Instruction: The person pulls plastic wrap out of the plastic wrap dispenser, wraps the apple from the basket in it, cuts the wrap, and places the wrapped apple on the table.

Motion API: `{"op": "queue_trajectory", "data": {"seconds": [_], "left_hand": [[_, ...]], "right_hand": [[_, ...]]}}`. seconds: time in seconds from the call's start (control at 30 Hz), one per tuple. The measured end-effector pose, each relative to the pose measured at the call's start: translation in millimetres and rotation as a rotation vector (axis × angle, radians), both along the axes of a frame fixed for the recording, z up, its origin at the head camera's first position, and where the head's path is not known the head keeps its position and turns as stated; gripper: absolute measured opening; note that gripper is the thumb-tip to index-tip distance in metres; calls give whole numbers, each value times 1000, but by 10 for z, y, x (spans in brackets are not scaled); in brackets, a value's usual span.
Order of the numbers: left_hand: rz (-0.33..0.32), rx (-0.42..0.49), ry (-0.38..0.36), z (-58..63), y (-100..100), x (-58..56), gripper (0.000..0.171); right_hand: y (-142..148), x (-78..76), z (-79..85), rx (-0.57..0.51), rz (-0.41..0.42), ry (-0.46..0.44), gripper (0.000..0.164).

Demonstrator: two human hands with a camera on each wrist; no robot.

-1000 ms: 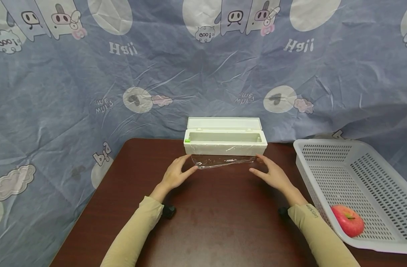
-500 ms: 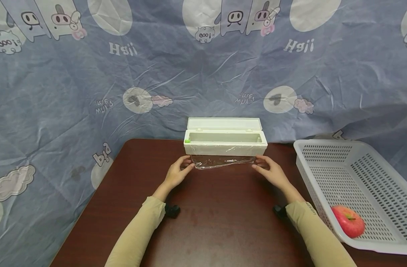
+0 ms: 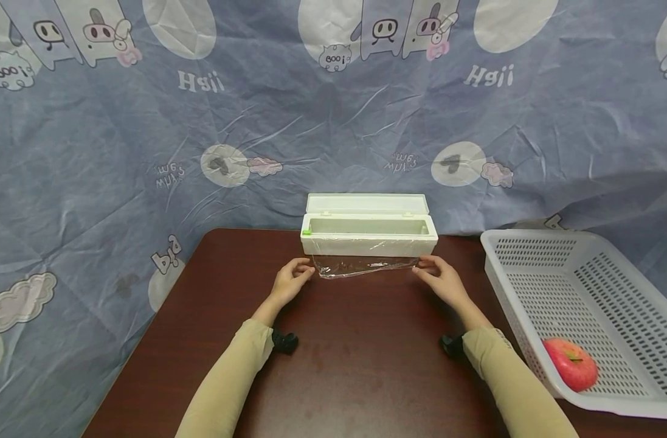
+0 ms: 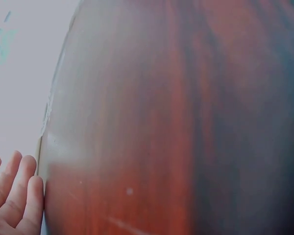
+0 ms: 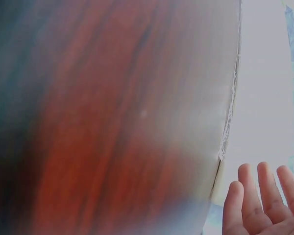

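Observation:
A white plastic wrap dispenser box stands on the table with its lid raised at the back. From its front hangs a strip of clear cling film with a slanted, crumpled lower edge. My left hand is at the film's left edge, fingers slightly bent and thumb apart from them. At the right end of the film is my right hand, its fingertips close to the corner, in a similar pose. In both wrist views the fingers are loosely bent; contact with the film is hard to make out.
A grey perforated plastic basket stands on the right of the dark brown table. One red apple lies in it. A patterned blue-grey cloth hangs behind the table. A small green piece sits at the box's left front.
My thumbs have drawn nearer to the fingers of each hand, and both wrists have shifted slightly inward. The box, film and apple stay in place.

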State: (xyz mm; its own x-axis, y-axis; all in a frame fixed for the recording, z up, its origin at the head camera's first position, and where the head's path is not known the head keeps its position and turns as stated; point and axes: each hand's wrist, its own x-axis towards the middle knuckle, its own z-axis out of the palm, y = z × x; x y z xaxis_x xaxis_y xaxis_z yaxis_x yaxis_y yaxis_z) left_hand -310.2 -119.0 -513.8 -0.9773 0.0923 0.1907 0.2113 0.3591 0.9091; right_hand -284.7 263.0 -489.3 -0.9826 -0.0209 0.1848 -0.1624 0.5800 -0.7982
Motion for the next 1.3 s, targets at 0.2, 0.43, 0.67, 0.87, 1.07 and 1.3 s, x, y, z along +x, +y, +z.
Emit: {"op": "queue_trajectory", "data": {"seconds": [0.2,0.43,0.67,0.87,1.07,1.3], "left_hand": [[7,31,-18,-6,24,-46,35],[34,44,-53,-5,41,-95,38],[28,50,-49,-26,45,-144,39],[31,71,-74,-23,63,-179,38],[55,117,-103,-5,101,-222,36],[75,177,-130,-46,145,-264,34]], "right_hand": [[25,-33,-17,-29,-30,-11,53],[26,-68,-45,-64,-72,-49,57],[35,-125,-94,-86,-92,-90,58],[53,-196,-141,-104,-143,-108,58],[53,-263,-163,-126,-186,-117,56],[43,-325,-198,-177,-205,-91,50]]}}
